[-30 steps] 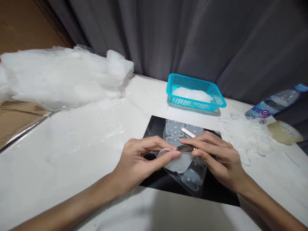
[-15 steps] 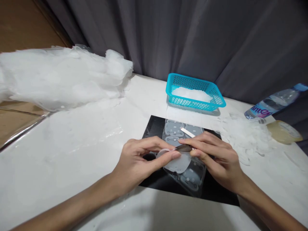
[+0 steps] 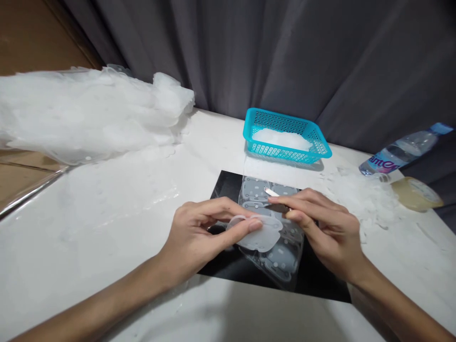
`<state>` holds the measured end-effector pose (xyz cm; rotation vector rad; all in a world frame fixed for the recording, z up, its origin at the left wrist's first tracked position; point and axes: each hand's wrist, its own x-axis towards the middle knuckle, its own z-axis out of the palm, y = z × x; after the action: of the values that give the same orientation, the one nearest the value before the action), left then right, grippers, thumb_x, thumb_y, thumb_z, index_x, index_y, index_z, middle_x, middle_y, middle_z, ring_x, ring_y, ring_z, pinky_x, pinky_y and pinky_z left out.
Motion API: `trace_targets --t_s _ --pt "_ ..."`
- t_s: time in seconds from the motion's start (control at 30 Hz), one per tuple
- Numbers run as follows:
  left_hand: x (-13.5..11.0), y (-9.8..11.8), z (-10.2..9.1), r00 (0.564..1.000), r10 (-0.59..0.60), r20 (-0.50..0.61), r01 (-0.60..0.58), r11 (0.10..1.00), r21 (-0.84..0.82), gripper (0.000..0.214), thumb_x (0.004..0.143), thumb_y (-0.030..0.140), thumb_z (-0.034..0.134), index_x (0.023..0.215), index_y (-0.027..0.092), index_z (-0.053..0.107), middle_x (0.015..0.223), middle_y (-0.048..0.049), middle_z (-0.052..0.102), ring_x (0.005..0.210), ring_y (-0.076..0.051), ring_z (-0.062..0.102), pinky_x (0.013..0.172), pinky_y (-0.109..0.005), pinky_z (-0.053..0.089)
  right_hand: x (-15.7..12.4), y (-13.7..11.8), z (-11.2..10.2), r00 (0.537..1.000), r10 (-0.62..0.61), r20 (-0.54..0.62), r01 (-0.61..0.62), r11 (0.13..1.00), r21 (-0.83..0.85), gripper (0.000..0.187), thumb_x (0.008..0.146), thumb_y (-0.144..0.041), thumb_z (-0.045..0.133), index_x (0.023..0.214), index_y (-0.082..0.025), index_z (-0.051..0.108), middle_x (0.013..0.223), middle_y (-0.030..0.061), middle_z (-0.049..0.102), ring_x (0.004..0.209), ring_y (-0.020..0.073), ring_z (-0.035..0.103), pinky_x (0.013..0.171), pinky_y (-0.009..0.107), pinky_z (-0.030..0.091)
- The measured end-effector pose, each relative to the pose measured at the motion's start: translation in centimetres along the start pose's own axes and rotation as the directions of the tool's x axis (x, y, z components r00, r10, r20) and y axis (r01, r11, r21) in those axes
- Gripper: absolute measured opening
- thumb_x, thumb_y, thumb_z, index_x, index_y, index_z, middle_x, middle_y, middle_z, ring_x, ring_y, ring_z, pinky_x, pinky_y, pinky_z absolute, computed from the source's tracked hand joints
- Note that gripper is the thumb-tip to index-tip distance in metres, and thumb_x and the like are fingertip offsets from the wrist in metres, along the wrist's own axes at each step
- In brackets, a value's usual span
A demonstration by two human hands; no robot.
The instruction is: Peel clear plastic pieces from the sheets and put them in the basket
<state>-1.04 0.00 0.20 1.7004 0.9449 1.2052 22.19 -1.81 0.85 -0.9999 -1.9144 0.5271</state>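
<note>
My left hand [image 3: 210, 232] pinches a thin, translucent white piece with a scalloped edge [image 3: 265, 235] between thumb and fingers. My right hand [image 3: 320, 221] is closed on a small tool with a dark, pointed blade [image 3: 277, 207]. Fingers hide its handle, so its exact kind is unclear. The blade tip sits just above the upper edge of the white piece, with a small gap. Beneath both hands, a clear sheet of rounded shapes [image 3: 281, 259] lies on a black mat [image 3: 320, 285]. A white stick [image 3: 271, 192] shows beyond my right fingers, its near end hidden.
Behind the mat stands a turquoise basket [image 3: 287, 154] holding white pieces. A large heap of translucent white material [image 3: 89, 116] lies at the left. Right of the mat are loose scraps [image 3: 374, 202], a tilted water bottle [image 3: 399, 151] and a roll of tape [image 3: 416, 194]. A dark curtain [image 3: 228, 57] hangs behind.
The blade has come away from the edge of the white piece. The piece has turned to lie flatter toward me, showing more of its face, still in my left hand.
</note>
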Motion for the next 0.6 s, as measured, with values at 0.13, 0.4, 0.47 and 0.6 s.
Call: trace_targets --t_s 0.13,0.4,0.47,0.6 --pt "-0.1 -0.2 0.0 0.998 -0.055 0.031 0.056 0.998 -0.011 0.007 0.082 0.017 0.084 0.081 0.023 0.08 0.081 0.0025 0.084 0.066 -0.011 0.076 0.062 -0.011 0.058 0.6 1.9 -0.9 0.995 0.087 -0.057 -0.09 0.995 -0.043 0.024 0.103 -0.026 0.062 0.121 -0.028 0.077 0.101 0.0014 0.076 0.091 0.0165 0.068 0.08 0.03 0.052" --pt "0.2 -0.4 -0.1 0.978 -0.169 0.123 0.181 0.979 -0.093 0.014 0.087 0.023 0.081 0.101 0.027 0.081 0.066 0.0046 0.077 0.055 -0.007 0.064 0.051 -0.011 0.046 0.3 9.7 -3.2 0.959 0.258 -0.12 -0.282 0.81 -0.514 0.036 0.106 -0.04 0.051 0.119 -0.02 0.077 0.106 0.0077 0.076 0.098 0.027 0.07 0.08 0.036 0.049" --pt "0.3 -0.5 -0.1 0.974 -0.181 0.136 0.195 0.976 -0.098 0.013 0.088 0.023 0.08 0.1 0.029 0.082 0.065 0.0054 0.075 0.053 -0.005 0.06 0.05 -0.01 0.043 -0.2 10.8 -3.3 0.946 0.283 -0.158 -0.319 0.728 -0.606 0.04 0.107 -0.041 0.047 0.116 -0.018 0.078 0.106 0.0097 0.077 0.098 0.0294 0.071 0.08 0.037 0.048" --pt "0.3 -0.6 0.1 0.968 -0.21 0.136 0.224 0.969 -0.101 0.008 0.088 0.023 0.08 0.094 0.027 0.081 0.059 0.0066 0.069 0.053 -0.005 0.055 0.05 -0.01 0.04 -0.8 11.8 -3.0 0.941 0.279 -0.191 -0.328 0.621 -0.712 0.046 0.109 -0.043 0.039 0.118 -0.015 0.075 0.1 0.0124 0.074 0.092 0.0305 0.07 0.076 0.037 0.048"
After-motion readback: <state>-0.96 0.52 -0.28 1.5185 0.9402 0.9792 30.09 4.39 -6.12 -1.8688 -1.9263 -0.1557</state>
